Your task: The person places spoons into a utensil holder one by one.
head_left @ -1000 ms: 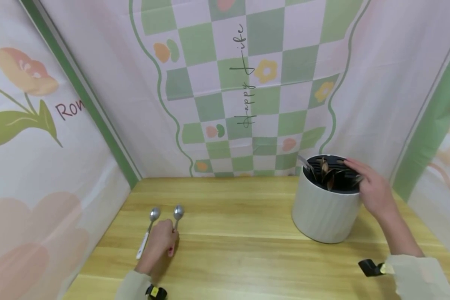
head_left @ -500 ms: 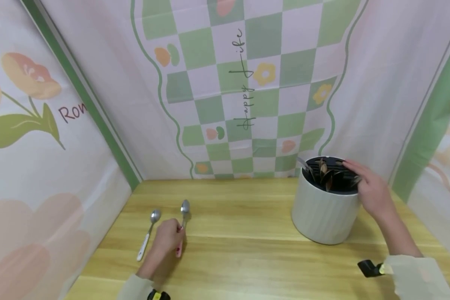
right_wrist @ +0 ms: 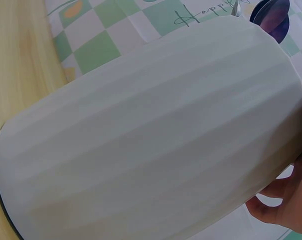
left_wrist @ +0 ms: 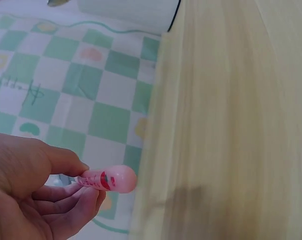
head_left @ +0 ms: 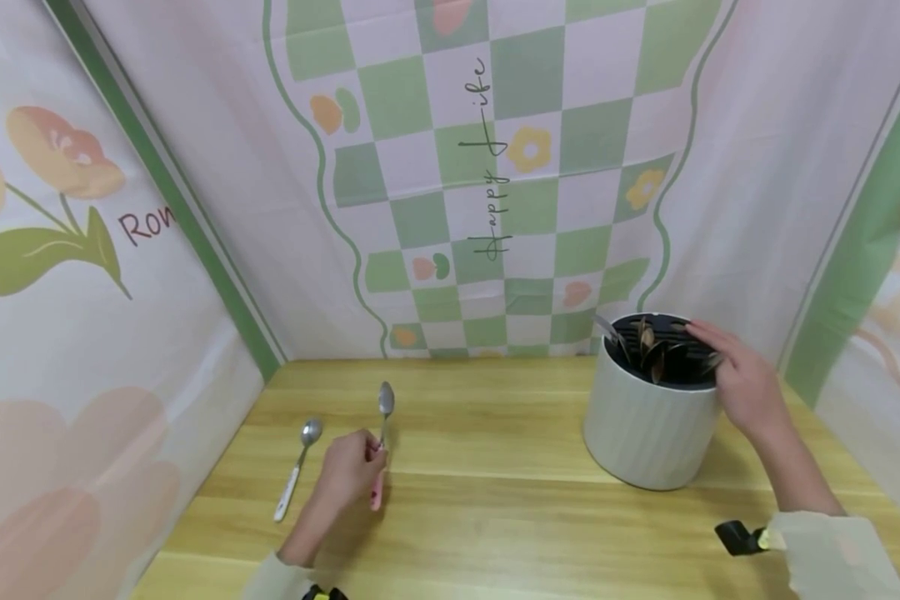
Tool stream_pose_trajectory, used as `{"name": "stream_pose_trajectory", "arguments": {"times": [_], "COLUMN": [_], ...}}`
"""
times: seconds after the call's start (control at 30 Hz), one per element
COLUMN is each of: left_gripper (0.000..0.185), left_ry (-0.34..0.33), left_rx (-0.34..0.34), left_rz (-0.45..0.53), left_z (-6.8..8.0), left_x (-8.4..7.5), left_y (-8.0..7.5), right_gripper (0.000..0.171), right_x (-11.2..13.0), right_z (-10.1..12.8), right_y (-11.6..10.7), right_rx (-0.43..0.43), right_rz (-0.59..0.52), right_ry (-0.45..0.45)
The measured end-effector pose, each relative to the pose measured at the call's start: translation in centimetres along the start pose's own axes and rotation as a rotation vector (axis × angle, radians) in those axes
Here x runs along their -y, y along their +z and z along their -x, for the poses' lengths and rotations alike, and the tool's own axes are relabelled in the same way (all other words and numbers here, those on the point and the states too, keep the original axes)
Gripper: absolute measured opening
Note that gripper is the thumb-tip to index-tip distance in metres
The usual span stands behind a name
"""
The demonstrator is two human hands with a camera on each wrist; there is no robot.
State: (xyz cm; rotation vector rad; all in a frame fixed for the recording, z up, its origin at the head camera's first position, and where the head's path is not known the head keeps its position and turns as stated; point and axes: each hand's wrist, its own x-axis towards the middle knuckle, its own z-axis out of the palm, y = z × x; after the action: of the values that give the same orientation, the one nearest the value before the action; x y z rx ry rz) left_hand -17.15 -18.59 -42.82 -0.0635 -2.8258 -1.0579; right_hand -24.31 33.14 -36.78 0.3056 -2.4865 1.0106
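In the head view my left hand [head_left: 351, 468] pinches a spoon [head_left: 386, 400] by its pink handle, bowl pointing away from me. In the left wrist view the rounded end of the pink handle [left_wrist: 122, 179] sticks out between thumb and fingers, and a shadow falls on the wood beside it. A second spoon [head_left: 288, 492] with a white handle lies on the table to the left. At the right my right hand [head_left: 753, 387] grips the rim of a ribbed white cutlery holder [head_left: 648, 437]; in the right wrist view some fingers [right_wrist: 266, 210] curl beside its wall.
Several utensils [head_left: 651, 346] stand in the holder's black slotted insert [head_left: 663, 323]. The wooden table [head_left: 480, 517] stretches between both hands. Patterned cloth [head_left: 495, 208] hangs behind it and at both sides.
My left hand has moved right with the pink-handled spoon, which looks lifted and turned more upright in the view. My right hand stays at the holder; the white-handled spoon still lies there.
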Motion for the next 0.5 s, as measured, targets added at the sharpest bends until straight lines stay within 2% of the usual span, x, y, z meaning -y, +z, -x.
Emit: {"name": "stream_pose_trajectory", "arguments": {"times": [0.17,0.5], "left_gripper": [0.006,0.009], "left_ry": [0.035,0.095], "left_rx": [-0.005,-0.041], "left_rz": [0.030,0.025], "left_z": [0.1,0.2], "left_x": [-1.1,-3.2], "left_y": [0.0,0.3], "right_gripper": [0.056,0.057], "right_x": [0.0,0.2], "right_z": [0.1,0.0], "right_y": [0.0,-0.1], "right_rx": [-0.002,0.010], "right_rz": [-0.005,-0.014], "right_ry": [-0.009,0.005]}}
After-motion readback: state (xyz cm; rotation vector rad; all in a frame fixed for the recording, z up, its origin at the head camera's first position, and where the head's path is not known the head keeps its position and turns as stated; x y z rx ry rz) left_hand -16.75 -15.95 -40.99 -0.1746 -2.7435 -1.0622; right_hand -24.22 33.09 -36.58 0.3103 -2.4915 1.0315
